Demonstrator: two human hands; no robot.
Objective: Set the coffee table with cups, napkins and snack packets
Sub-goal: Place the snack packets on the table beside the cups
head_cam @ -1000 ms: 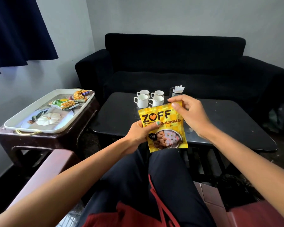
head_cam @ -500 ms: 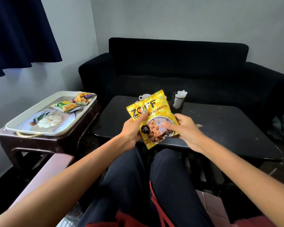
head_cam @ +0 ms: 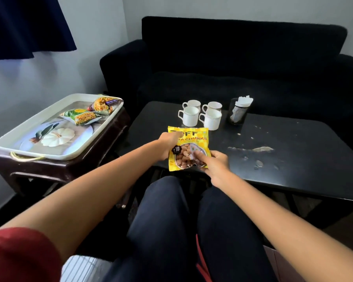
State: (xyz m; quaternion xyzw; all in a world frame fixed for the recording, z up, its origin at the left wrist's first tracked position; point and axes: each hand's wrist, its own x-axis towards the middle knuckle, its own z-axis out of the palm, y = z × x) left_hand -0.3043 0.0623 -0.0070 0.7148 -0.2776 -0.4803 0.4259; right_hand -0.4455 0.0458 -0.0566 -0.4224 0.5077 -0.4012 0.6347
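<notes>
A yellow soya chunks packet [head_cam: 189, 139] lies flat near the front edge of the black coffee table [head_cam: 289, 147]. My left hand [head_cam: 168, 142] holds its left edge, thumb on its face. My right hand [head_cam: 213, 161] pinches its lower right corner. Several white cups [head_cam: 201, 116] stand grouped just behind the packet. A black mesh holder [head_cam: 237, 112] with white napkins [head_cam: 244, 100] stands right of the cups. Two more snack packets [head_cam: 90, 112] lie on the white tray [head_cam: 18, 147] at the left.
The tray sits on a dark brown side table [head_cam: 69, 169] left of the coffee table. A black sofa [head_cam: 232, 64] runs behind it. Pale stains and crumbs [head_cam: 253, 149] mark the table's right half. My knees are under its front edge.
Both hands have lowered the yellow packet from in front of me onto the table, flat, in front of the cups. My right hand moved from its top to its lower right corner.
</notes>
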